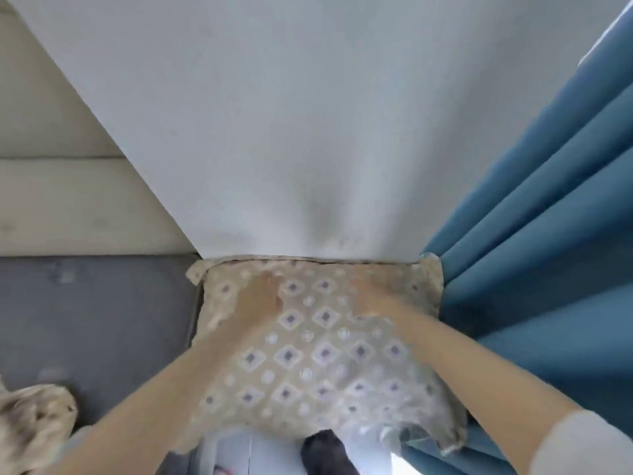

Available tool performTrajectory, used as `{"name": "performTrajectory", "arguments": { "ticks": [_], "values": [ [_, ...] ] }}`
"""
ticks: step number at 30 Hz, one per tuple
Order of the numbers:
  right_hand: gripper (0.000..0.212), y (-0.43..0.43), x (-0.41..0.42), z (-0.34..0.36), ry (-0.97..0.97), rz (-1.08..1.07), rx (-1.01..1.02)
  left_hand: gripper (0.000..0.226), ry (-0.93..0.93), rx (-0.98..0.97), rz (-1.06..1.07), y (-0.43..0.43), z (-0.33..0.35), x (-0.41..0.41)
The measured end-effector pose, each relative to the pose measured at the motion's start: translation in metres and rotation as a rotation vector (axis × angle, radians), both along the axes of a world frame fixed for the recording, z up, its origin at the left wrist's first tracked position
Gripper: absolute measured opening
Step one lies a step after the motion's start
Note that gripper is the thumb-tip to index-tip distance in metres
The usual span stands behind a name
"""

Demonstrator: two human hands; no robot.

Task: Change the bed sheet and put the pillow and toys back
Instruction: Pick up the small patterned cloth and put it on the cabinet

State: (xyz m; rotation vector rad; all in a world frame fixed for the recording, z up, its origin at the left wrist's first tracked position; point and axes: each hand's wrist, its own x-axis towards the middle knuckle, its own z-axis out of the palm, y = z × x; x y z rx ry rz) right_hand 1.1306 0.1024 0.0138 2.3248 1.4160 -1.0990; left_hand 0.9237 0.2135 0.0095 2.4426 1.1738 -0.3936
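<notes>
A beige pillow (pixel 318 358) with a pattern of purple diamonds and pale dots fills the lower middle, its far edge against the white wall (pixel 274 114). Both my hands lie on its far half. My left hand (pixel 258 303) grips it near the far left corner, and my right hand (pixel 371 298) grips it near the far right. Motion blur hides the fingertips. The bed, covered in a grey sheet (pixel 92 317), lies to the left of the pillow. A second beige patterned cushion (pixel 34 426) lies on the sheet at the bottom left.
A padded beige headboard (pixel 61 200) stands at the left behind the bed. Blue curtains (pixel 548 252) hang close on the right and touch the pillow. Below the pillow I see pale floor and a dark sock (pixel 325 454).
</notes>
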Motion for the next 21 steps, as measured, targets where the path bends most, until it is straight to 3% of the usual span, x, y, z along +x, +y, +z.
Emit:
{"name": "performTrajectory", "arguments": {
  "ticks": [6, 12, 18, 21],
  "values": [
    [0.107, -0.025, -0.014, -0.057, 0.161, -0.067, -0.173, 0.077, 0.148, -0.284, 0.159, -0.037, -0.06, 0.0],
    [0.12, -0.027, -0.009, -0.095, 0.123, 0.019, -0.155, 0.085, 0.123, -0.333, 0.213, -0.027, -0.093, -0.006],
    [0.115, -0.017, -0.006, -0.113, 0.089, 0.104, -0.194, 0.084, 0.087, -0.362, 0.215, -0.019, -0.106, -0.009],
    [0.091, -0.013, -0.008, -0.104, -0.041, 0.092, -0.186, 0.071, 0.051, -0.359, 0.225, -0.02, -0.102, -0.015]
  ]
}}
